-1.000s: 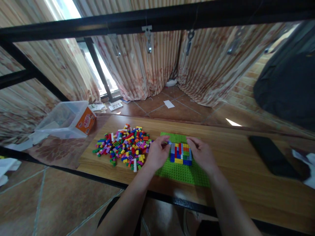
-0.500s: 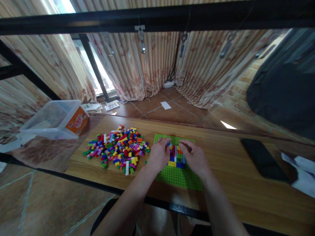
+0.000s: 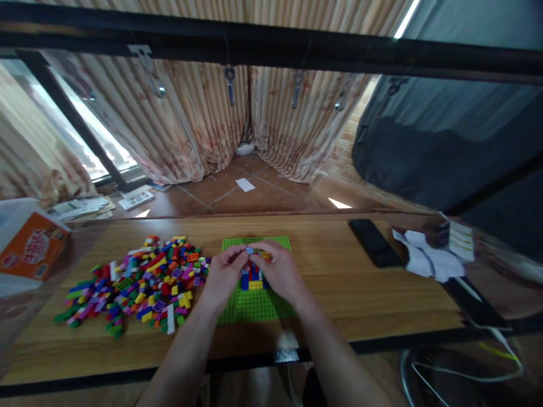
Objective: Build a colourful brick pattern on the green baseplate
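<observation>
Over the green baseplate (image 3: 258,312), my two hands meet fingertip to fingertip. A small light-blue brick (image 3: 249,250) shows between them. My left hand (image 3: 225,272) is closed, thumb and fingers pinching at the brick's left side. From the right, my right hand (image 3: 279,270) also closes on it with bent fingers. Under the hands stands a low build of colored bricks (image 3: 253,281) fixed to the baseplate, with blue, red, white and yellow parts; my fingers hide its upper part. To the left, a heap of mixed loose bricks (image 3: 156,277) lies on the wooden table.
A black phone (image 3: 375,243) lies right of the baseplate, with crumpled white papers (image 3: 432,257) beyond it. At the far left stands a clear plastic box (image 3: 14,215) with an orange label. A dark metal bar (image 3: 271,51) crosses above the table.
The view has turned to the right, shifting everything leftward. My hands, apart earlier, have come together at the small brick, which my left hand held before.
</observation>
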`<act>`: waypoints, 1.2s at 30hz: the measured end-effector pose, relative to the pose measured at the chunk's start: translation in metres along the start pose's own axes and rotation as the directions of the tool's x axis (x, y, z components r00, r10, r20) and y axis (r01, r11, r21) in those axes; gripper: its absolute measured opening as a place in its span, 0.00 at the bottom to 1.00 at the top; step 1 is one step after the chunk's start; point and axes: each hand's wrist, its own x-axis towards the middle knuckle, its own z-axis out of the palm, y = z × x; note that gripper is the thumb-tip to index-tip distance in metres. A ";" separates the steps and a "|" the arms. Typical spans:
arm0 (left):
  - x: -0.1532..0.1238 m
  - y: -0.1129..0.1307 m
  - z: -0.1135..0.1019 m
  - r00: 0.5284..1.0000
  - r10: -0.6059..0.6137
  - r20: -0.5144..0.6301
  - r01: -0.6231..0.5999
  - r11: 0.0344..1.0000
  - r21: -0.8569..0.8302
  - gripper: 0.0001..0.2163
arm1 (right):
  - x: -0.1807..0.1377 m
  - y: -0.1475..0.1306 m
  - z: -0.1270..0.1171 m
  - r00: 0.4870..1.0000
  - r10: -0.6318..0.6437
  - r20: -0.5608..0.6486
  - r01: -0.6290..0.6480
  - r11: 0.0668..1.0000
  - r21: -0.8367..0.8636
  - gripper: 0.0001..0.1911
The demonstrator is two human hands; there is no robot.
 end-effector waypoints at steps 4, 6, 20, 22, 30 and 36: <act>0.000 0.002 -0.002 1.000 0.025 0.005 -0.025 0.998 0.053 0.14 | 0.002 0.000 -0.001 1.000 -0.004 0.003 0.004 0.999 -0.050 0.09; 0.003 -0.001 -0.004 0.999 0.054 0.006 -0.054 0.992 0.113 0.14 | 0.003 0.000 -0.001 1.000 -0.012 0.009 0.013 0.996 -0.084 0.08; 0.005 -0.024 -0.008 0.977 0.210 -0.035 -0.184 0.916 0.358 0.15 | 0.000 0.017 0.004 0.993 0.027 0.115 0.010 0.948 -0.318 0.09; 0.001 -0.022 -0.005 0.976 0.215 -0.036 -0.183 0.899 0.398 0.15 | 0.000 0.017 0.005 0.993 0.034 0.114 0.005 0.946 -0.324 0.09; -0.006 -0.024 0.001 0.978 0.205 -0.045 -0.160 0.868 0.470 0.18 | 0.000 0.023 0.008 0.998 0.061 0.032 -0.049 0.955 -0.292 0.12; -0.009 -0.026 0.003 0.976 0.211 -0.051 -0.161 0.859 0.486 0.19 | 0.000 0.026 0.006 0.998 0.056 -0.020 -0.059 0.973 -0.223 0.14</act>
